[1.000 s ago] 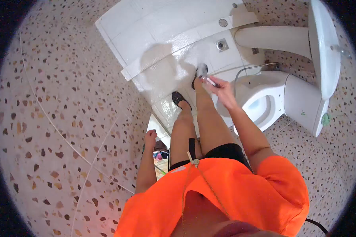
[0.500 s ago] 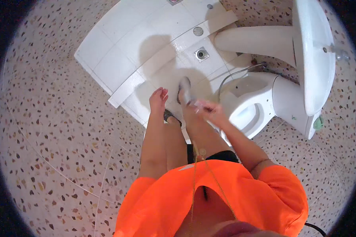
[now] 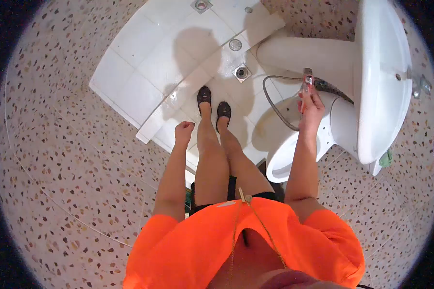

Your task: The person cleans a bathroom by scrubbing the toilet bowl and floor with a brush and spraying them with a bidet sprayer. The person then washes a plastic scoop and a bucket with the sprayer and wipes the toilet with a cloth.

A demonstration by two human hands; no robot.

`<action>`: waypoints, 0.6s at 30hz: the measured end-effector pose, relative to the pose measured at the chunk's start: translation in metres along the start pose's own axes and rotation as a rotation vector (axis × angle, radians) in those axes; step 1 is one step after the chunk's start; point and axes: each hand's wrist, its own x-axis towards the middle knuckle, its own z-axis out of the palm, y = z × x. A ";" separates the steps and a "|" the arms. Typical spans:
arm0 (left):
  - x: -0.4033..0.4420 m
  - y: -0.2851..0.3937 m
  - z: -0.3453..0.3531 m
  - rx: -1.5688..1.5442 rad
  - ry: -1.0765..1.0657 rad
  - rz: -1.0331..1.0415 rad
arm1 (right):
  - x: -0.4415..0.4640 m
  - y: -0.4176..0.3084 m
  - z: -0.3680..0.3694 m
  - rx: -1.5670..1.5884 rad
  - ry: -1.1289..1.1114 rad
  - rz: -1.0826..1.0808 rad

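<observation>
My right hand (image 3: 311,107) is wrapped round the handle of a chrome hand-held bidet sprayer (image 3: 307,77), its head pointing up and away from me. From near that hand the grey flexible hose (image 3: 270,103) loops left over the white toilet (image 3: 280,169) and back behind the sprayer. My left hand (image 3: 183,132) hangs above the floor near the left wall with its fingers curled in, and nothing shows in it.
Beyond the toilet stand a white washbasin (image 3: 383,86) and its pedestal (image 3: 308,55). A low white ledge (image 3: 197,79) crosses the wet tiled floor (image 3: 144,58). A square floor drain (image 3: 241,72) lies past my shoes (image 3: 223,111). A green cloth (image 3: 386,158) sits near the cistern.
My right hand has swung from in front of my legs to over the right side, by the toilet and basin. The left hand has dropped slightly and its fingers curl more. My feet have shifted.
</observation>
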 end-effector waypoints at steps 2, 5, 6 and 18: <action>0.024 0.010 0.002 0.066 -0.013 0.039 | 0.010 -0.010 0.010 0.052 0.077 0.030; 0.062 0.049 0.021 0.235 0.053 0.284 | 0.016 -0.010 0.023 0.113 -0.015 0.113; 0.066 0.084 0.032 0.286 0.099 0.352 | 0.017 -0.008 0.027 0.105 -0.009 0.122; 0.353 0.155 0.228 0.511 0.262 0.747 | 0.026 0.166 -0.012 -0.028 0.034 0.447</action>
